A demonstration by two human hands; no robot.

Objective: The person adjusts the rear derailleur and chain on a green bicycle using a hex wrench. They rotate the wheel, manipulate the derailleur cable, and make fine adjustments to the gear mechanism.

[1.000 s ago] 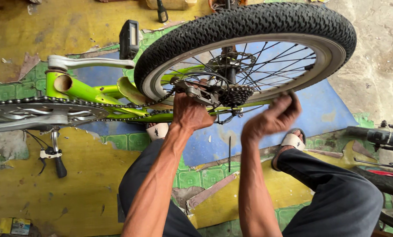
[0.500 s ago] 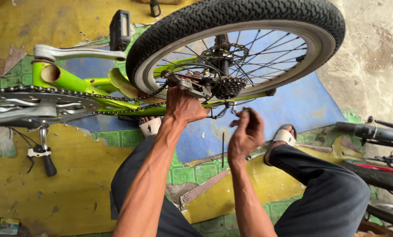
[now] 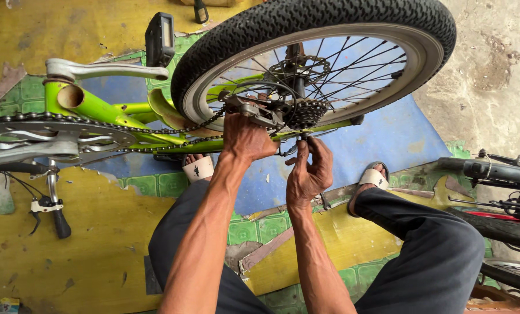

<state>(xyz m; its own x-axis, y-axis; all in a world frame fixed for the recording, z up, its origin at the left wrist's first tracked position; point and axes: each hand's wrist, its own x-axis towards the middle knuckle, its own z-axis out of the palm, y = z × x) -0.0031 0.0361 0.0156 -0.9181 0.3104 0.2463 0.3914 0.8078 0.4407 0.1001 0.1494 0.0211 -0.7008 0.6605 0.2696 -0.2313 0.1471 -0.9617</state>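
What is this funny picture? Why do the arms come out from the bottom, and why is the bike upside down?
The camera sits on a person's head and looks down, so you see their own arms. A green bicycle frame lies flipped over, with its rear wheel up. The left hand grips the derailleur, the part that guides the chain by the cogs. The right hand pinches something small beneath it; I cannot tell what. Below are sandalled feet, a patchy yellow, green and blue floor, and another bike's handlebar on the right.

We see a glossy green painted frame [image 3: 103, 110], matt knobbly rubber tyre [image 3: 306, 20], dull greasy metal derailleur [image 3: 254, 111] and sprockets [image 3: 307, 111].
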